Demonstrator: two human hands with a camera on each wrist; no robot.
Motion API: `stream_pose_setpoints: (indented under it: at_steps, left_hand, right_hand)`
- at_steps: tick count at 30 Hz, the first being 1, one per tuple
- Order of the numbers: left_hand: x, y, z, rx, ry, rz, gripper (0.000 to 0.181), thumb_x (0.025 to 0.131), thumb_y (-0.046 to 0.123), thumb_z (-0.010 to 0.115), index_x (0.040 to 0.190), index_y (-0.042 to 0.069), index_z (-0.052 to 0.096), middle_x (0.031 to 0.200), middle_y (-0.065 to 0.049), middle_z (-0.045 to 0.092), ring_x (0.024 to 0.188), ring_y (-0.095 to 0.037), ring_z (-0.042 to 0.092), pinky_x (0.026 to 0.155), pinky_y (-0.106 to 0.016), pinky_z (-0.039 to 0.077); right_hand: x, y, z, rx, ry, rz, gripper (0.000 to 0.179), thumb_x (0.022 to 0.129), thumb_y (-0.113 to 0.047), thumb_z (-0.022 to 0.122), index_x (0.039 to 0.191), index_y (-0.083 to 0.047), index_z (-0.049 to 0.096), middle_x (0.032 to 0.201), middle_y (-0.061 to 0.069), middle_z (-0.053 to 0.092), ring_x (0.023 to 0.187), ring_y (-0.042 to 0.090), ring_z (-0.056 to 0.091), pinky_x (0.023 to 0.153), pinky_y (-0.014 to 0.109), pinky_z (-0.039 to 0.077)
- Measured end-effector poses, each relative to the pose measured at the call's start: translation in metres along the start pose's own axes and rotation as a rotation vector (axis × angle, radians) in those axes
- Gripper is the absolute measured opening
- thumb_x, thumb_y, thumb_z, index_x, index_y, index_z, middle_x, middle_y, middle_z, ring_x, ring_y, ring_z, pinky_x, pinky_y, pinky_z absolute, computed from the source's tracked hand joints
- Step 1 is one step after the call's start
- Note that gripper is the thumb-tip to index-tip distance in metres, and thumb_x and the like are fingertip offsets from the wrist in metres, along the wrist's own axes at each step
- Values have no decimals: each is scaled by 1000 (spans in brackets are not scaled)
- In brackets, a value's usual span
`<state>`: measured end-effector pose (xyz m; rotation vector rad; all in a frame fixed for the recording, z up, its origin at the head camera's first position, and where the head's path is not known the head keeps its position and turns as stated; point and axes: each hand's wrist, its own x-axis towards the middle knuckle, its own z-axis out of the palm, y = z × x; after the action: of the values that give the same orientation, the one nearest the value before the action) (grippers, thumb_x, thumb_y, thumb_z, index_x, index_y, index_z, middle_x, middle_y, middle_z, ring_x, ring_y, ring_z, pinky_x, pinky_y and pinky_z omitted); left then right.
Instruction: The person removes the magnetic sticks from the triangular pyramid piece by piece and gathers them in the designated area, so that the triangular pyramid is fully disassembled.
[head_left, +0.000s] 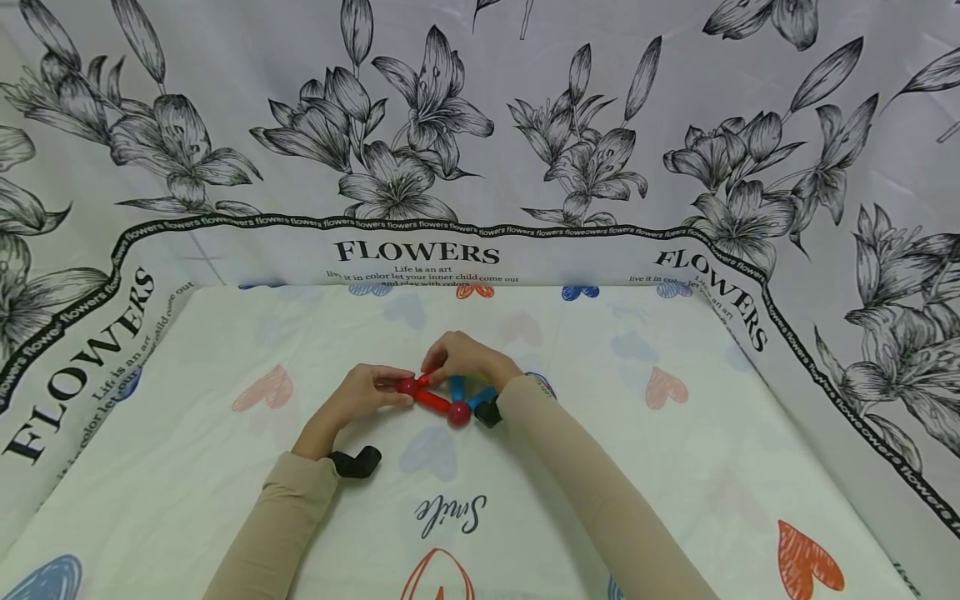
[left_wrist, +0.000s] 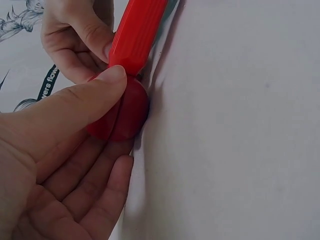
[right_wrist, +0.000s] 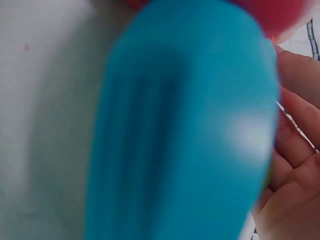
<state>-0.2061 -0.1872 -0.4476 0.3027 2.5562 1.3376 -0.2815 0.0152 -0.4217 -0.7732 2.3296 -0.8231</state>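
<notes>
Several balls and rods are joined into a frame, seen in the middle of the head view. My left hand (head_left: 366, 392) holds a red ball (head_left: 407, 387) at its left end, thumb pressed on the ball in the left wrist view. From that ball a ridged red rod (head_left: 432, 402) runs to a second red ball (head_left: 459, 412). My right hand (head_left: 463, 357) pinches another, short-looking red rod (head_left: 424, 380) beside the held ball. Two blue rods (head_left: 457, 388) lie under and beside the right hand. In the right wrist view, a blurred blue rod (right_wrist: 185, 130) hides part of that hand.
A white cloth with printed hearts (head_left: 666, 388) covers the table. Flower-printed fabric (head_left: 408, 125) stands up behind and along both sides. A black wrist-camera mount (head_left: 356, 462) juts out from the left sleeve, and another (head_left: 488, 412) from the right.
</notes>
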Motion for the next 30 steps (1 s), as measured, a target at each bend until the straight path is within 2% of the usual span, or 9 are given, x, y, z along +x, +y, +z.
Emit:
stream_pose_setpoints:
  at_steps: [11,19,24,26,30]
  left_hand:
    - [1,-3,0,-36,-12,-24,45,80,17,78,122,3,66,121,-20,68,103,-25,70,86,-23,57]
    - [3,-3,0,-36,-22,-38,46,81,20,77,123,3,65,120,-20,68,103,-23,70,88,-25,57]
    - [2,-2,-1,-28,-16,-35,47,81,20,78,122,3,65,119,-20,69,102,-23,71,85,-21,56]
    - [1,-1,-2,-30,-11,-34,47,81,20,78,122,2,65,118,-20,69,102,-23,71,84,-19,55]
    - [1,-2,-1,-46,-7,-39,47,80,20,78,122,2,65,118,-20,69,103,-24,71,84,-17,55]
  right_hand:
    - [0,4,2,1,6,-24,17,85,-11,73,102,-7,74,102,8,75,86,9,59,85,18,48]
    - [-2,5,2,-1,19,-34,17,85,-11,72,101,-6,74,101,9,75,85,10,58,86,18,49]
    - [-2,5,3,-15,32,-50,16,86,-11,71,101,-6,74,100,9,75,84,9,57,83,15,46]
    - [-2,5,3,-19,50,-45,17,87,-12,71,102,-6,74,101,9,74,85,10,57,82,15,46]
    - [1,6,4,-24,121,12,18,88,-18,70,103,-8,74,103,7,74,87,11,56,79,16,46]
